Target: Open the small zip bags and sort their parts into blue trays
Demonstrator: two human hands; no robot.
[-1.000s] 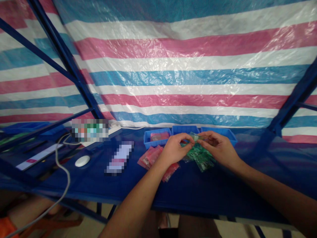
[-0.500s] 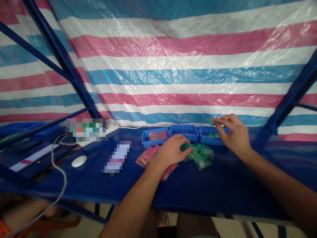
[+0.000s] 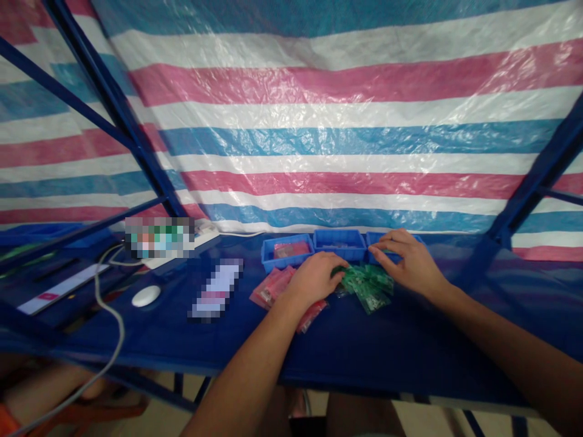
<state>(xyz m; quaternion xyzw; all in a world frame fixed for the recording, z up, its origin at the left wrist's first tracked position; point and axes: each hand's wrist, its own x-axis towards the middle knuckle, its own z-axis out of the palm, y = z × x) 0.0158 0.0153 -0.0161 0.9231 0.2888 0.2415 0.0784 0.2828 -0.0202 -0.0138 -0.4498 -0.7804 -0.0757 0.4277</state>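
1. Working at a blue tabletop (image 3: 387,346) under a striped tarp (image 3: 319,121), with a heap of green packets (image 3: 370,288) lying mid-table, just short of three blue bins (image 3: 339,244) lined up at its 12 o'clock.
2. Curling the left hand (image 3: 314,276) over the heap's 9 o'clock edge, fingertips touching the plastic. Cannot tell whether clamped on a packet or only resting there.
3. Laying the right hand (image 3: 410,264) palm-down at the heap's 1 o'clock, fingers stretched loose and gripping nothing that shows, tips near the rim of the rightmost bin.
4. Best, by the look of it, to pin the heap with one hand and lift a single packet by its edge with the other, guarding against slick plastic sliding and dragging neighbours along.
5. Worth keeping the greens apart from the pink packets (image 3: 272,286) at 9 o'clock, partly hidden under the left wrist, and clear of the white mouse (image 3: 146,295) farther out the same way.
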